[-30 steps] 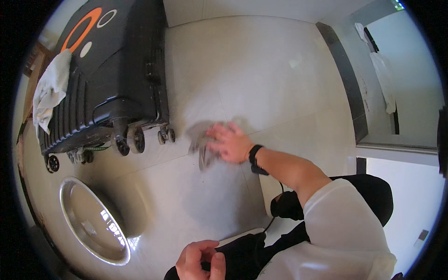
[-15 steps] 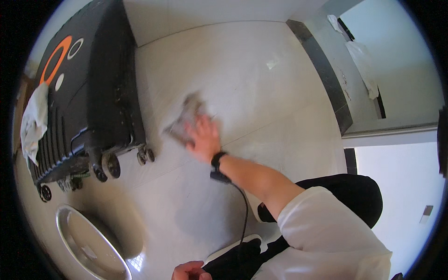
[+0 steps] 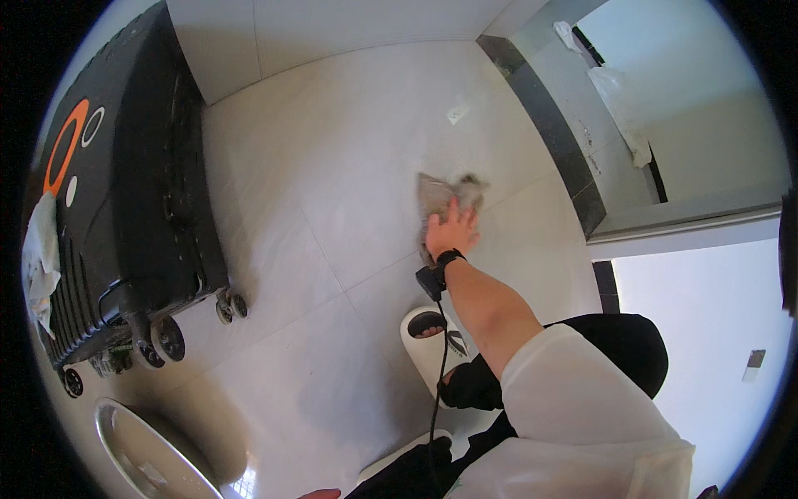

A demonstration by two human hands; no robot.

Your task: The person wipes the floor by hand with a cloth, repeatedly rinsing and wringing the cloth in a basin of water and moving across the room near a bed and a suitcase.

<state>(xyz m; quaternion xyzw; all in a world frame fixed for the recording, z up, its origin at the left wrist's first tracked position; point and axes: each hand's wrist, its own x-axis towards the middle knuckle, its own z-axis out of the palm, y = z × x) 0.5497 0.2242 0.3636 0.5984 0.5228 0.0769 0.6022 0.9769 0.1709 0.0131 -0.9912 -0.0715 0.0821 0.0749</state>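
Note:
My right hand [image 3: 453,232] presses on a grey-brown rag [image 3: 434,194] on the pale tiled floor. Its fingers are spread over the cloth, and the rag's bunched far edge is blurred. Round that wrist is a black band with a small black box, from which a black cable runs down. Of my left hand [image 3: 321,495] only a sliver shows at the lower edge; its fingers cannot be made out.
A black suitcase [image 3: 150,166] on wheels stands at the left, a white cloth [image 3: 40,262] hanging on it. Below it is a metal basin [image 3: 104,424] of cloudy liquid. A pale scrap [image 3: 458,114] lies farther off. My slippered foot [image 3: 432,349] is nearby.
My right hand has swept the rag across the floor to the right, away from the suitcase. My left hand has dropped mostly out of the lower edge, and the view has shifted slightly.

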